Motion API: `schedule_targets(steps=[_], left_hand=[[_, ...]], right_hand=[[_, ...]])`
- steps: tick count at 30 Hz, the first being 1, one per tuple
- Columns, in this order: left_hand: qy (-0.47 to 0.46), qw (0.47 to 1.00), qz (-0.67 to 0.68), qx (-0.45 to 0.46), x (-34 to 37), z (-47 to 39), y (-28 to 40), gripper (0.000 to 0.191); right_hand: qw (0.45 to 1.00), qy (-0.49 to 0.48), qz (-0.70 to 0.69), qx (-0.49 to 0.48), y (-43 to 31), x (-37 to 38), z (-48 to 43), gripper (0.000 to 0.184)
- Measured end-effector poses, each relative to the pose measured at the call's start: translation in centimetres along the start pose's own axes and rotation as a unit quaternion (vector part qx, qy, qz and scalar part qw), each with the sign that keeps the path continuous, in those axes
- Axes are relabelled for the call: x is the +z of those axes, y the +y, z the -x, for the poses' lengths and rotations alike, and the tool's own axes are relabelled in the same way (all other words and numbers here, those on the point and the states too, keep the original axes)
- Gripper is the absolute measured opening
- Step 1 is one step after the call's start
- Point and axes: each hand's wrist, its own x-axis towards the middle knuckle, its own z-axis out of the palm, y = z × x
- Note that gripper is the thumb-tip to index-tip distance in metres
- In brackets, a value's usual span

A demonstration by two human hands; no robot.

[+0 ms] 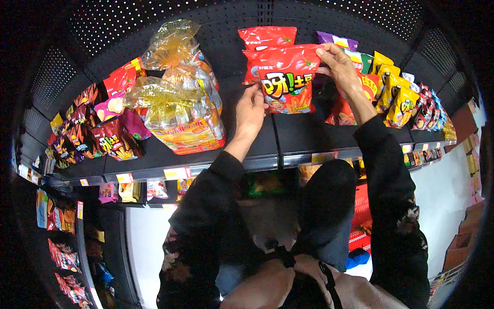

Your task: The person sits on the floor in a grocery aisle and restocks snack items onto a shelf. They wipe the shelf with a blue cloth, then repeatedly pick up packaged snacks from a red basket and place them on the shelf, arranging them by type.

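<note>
A red chip bag with a tomato and potato sticks printed on it stands upright above the black shelf. My right hand pinches its upper right corner between thumb and fingers. At the bag's lower left edge is my left hand, thumb and bent fingers against the side. Right behind it, a second red bag shows its top. To the right, partly covered by my right wrist, stand more red bags and a green and white bag.
Left of my hands sit snack packs in clear gift wrap. Brown chip bags stand farther left, yellow ones to the right. Price tags line the shelf's front edge. My bent knee is just below it. A wire basket is at lower right.
</note>
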Motion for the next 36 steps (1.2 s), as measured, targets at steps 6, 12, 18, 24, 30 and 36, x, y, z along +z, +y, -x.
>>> schedule_targets(steps=[6,12,18,24,30,36], left_hand=[[0.045,0.999,0.018,0.021,-0.1,-2.3,-1.8,0.041],[0.074,0.995,-0.007,0.060,0.1,-3.5,-3.0,0.041],[0.073,0.997,-0.017,0.008,0.1,-3.0,-2.8,0.044],[0.075,0.996,-0.038,0.032,0.2,-3.4,-4.2,0.043],[0.067,0.996,-0.030,0.047,0.0,-3.3,-4.5,0.043],[0.061,0.995,-0.048,0.057,-0.2,-3.4,-4.3,0.045]], right_hand=[[0.997,-0.010,-0.072,0.037,4.4,0.8,-3.6,0.011],[0.992,0.028,-0.115,0.052,6.8,0.9,-4.8,0.024],[0.991,0.060,-0.081,0.089,8.5,1.5,-1.2,0.058],[0.975,0.022,0.035,0.218,11.0,2.3,3.3,0.071],[0.981,-0.007,0.068,0.180,11.3,3.0,3.8,0.063],[0.984,-0.012,0.091,0.155,12.2,2.9,3.4,0.062]])
